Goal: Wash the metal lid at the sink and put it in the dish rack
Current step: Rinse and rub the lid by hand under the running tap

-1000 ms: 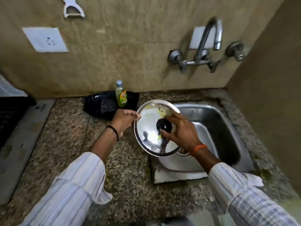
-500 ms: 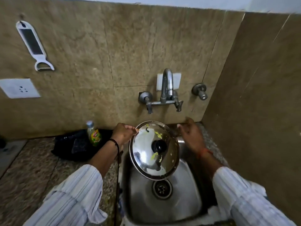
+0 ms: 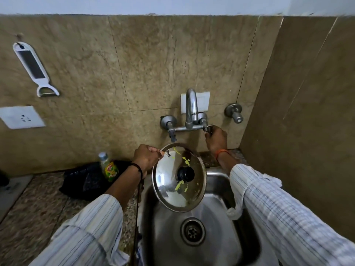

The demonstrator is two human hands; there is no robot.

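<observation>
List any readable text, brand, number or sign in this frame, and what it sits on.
Dish soap bottle: red and yellow label, lettering too blurred to read.
Wall socket plate: no text.
Hanging peeler: no text.
Metal lid, sink, tap: no markings seen.

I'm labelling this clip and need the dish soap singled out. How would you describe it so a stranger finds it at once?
Start at the steel sink and look left along the speckled counter to the back wall. There a small clear bottle stands upright against a black bag. Its green and yellow label and pale cap set it apart from the dark bag.
</observation>
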